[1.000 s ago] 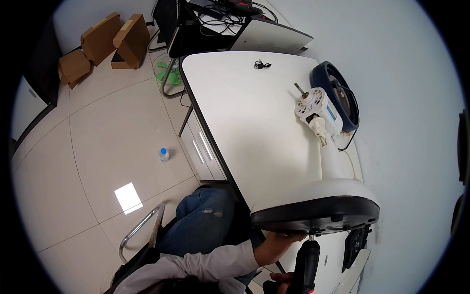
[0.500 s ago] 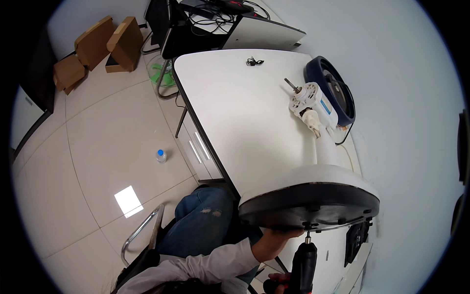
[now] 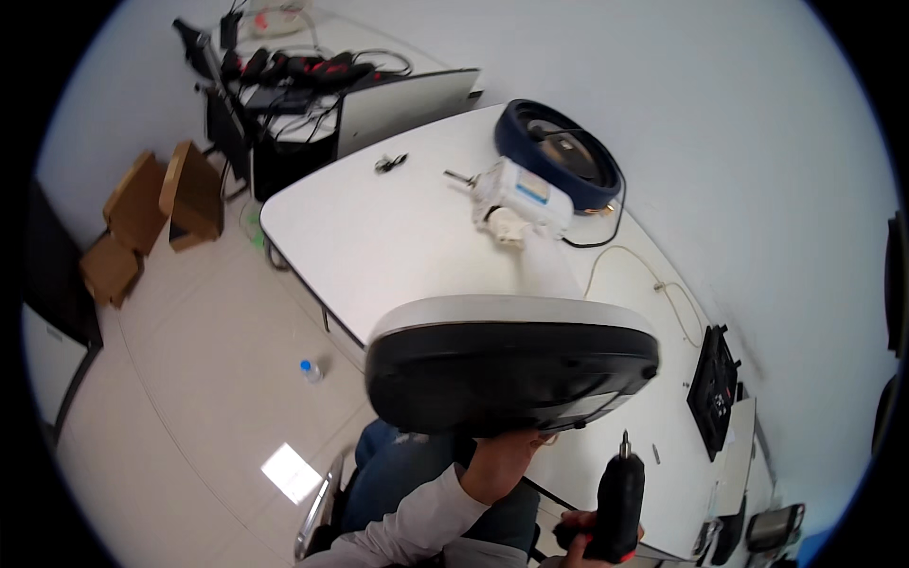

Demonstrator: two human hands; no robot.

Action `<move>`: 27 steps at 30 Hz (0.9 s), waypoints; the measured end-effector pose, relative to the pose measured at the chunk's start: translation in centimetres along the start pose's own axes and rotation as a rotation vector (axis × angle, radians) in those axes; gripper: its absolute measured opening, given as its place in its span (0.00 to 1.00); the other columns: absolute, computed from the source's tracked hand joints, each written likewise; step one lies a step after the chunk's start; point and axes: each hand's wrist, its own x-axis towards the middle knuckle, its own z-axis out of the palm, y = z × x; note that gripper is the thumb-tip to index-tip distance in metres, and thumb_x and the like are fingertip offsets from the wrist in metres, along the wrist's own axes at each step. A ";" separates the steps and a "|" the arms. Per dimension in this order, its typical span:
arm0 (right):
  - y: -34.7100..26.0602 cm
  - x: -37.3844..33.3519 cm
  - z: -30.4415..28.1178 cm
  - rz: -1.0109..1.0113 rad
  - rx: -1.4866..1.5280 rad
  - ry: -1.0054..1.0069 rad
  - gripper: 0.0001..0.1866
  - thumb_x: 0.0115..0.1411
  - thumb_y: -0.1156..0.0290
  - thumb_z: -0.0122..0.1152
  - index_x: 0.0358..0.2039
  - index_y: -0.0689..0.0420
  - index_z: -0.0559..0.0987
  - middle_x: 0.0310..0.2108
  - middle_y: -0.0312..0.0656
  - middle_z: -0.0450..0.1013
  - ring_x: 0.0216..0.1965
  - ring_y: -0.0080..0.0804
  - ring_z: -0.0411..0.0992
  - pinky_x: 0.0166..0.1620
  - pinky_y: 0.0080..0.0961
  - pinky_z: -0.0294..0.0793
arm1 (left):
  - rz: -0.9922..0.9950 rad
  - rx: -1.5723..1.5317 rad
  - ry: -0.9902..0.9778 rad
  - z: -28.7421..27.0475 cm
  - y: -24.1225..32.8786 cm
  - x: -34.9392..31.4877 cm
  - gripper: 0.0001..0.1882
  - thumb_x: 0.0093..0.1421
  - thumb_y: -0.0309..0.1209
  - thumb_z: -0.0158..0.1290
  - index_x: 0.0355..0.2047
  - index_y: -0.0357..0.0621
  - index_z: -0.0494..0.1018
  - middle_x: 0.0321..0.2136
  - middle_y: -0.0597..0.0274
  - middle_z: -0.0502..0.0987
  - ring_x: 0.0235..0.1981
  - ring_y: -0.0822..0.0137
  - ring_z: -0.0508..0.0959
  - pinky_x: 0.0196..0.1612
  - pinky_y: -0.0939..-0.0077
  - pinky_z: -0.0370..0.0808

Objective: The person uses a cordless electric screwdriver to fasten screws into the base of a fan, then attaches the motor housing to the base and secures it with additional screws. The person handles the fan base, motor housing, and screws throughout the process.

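Observation:
A white fan body lies on the table, its motor housing [image 3: 530, 194] with a bare metal shaft pointing to the far left. Its tilted base [image 3: 507, 379] turns the black underside toward me. My left hand [image 3: 502, 466] holds the lower edge of this base, with the fingers partly hidden by it. In my right hand [image 3: 578, 541] is a black and red electric screwdriver [image 3: 620, 502], its bit pointing up. The bit tip stands apart from the base, to its lower right.
On the white table [image 3: 379, 237] are a dark blue round ring-shaped object [image 3: 511, 142], a small black cable [image 3: 390, 164] and a black tool case [image 3: 712, 393]. A wall runs along the right. Cardboard boxes [image 3: 194, 199] and a bottle [image 3: 311, 371] stand on the floor.
The screwdriver bit has come away from the base's underside, where it was touching before. My view has turned, so the table and fan appear further left. My left hand stays on the base.

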 end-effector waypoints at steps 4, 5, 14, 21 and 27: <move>0.8 2.8 -0.5 0.194 0.050 0.129 0.28 0.49 0.81 0.59 0.49 0.65 0.58 0.30 0.49 0.70 0.32 0.34 0.73 0.38 0.26 0.72 | -0.066 -0.485 -0.143 0.6 2.9 -0.3 0.20 0.53 0.28 0.51 0.48 0.47 0.72 0.48 0.62 0.73 0.52 0.61 0.70 0.57 0.61 0.63; 1.0 3.4 -0.5 0.297 0.066 0.165 0.27 0.48 0.80 0.61 0.47 0.65 0.61 0.32 0.51 0.72 0.33 0.35 0.74 0.40 0.29 0.72 | -0.041 -0.403 -0.160 0.4 2.7 -0.4 0.20 0.52 0.27 0.51 0.48 0.48 0.72 0.48 0.62 0.73 0.53 0.61 0.69 0.58 0.61 0.62; 4.2 6.9 -4.2 0.124 -0.709 -0.064 0.29 0.46 0.76 0.64 0.50 0.58 0.66 0.34 0.52 0.73 0.29 0.51 0.74 0.32 0.32 0.73 | -0.018 -0.387 -0.128 1.1 3.4 -0.6 0.28 0.49 0.28 0.46 0.54 0.47 0.64 0.54 0.60 0.67 0.57 0.61 0.63 0.62 0.58 0.52; 5.6 7.2 -6.8 0.105 -0.888 -0.132 0.31 0.46 0.79 0.62 0.53 0.55 0.65 0.35 0.45 0.72 0.32 0.45 0.73 0.32 0.31 0.72 | 0.028 -0.413 -0.118 1.7 2.9 -0.8 0.30 0.49 0.31 0.47 0.56 0.50 0.61 0.56 0.62 0.65 0.58 0.58 0.62 0.61 0.55 0.55; 6.5 7.2 -7.1 0.113 -0.985 -0.196 0.36 0.46 0.78 0.63 0.57 0.53 0.62 0.42 0.41 0.68 0.42 0.38 0.69 0.37 0.29 0.71 | 0.049 -0.450 -0.164 1.1 2.2 -0.6 0.32 0.54 0.46 0.53 0.58 0.54 0.59 0.58 0.64 0.62 0.60 0.59 0.59 0.61 0.54 0.54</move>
